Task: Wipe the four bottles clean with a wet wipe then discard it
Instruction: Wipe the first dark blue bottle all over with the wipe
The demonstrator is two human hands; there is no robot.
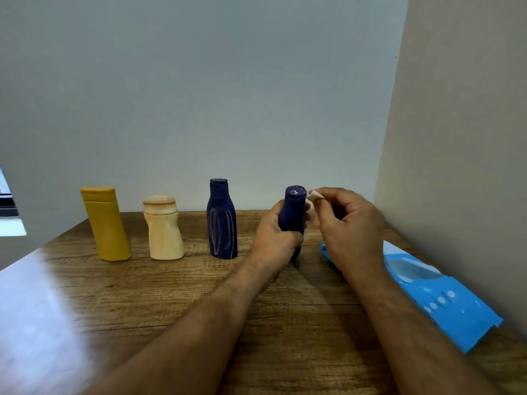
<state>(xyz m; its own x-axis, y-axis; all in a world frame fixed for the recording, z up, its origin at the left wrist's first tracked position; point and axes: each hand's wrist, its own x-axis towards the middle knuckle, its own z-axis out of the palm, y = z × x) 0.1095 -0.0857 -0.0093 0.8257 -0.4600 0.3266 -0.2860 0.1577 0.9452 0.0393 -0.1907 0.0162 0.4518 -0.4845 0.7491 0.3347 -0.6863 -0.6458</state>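
Three bottles stand in a row on the wooden table (171, 295): a mustard-yellow bottle (107, 223) at the left, a cream bottle (164, 228) beside it, and a dark blue bottle (222, 220) with pale smears. My left hand (275, 230) grips a second dark blue bottle (293, 206) around its body, tilted toward me, its cap end showing white marks. My right hand (346, 220) pinches a small folded wet wipe (315, 194) right beside that cap.
A light blue wet-wipe pack (445, 297) lies on the table's right side, along the beige wall (456, 138). A grey wall rises just behind the bottles. Glare covers the table's left part.
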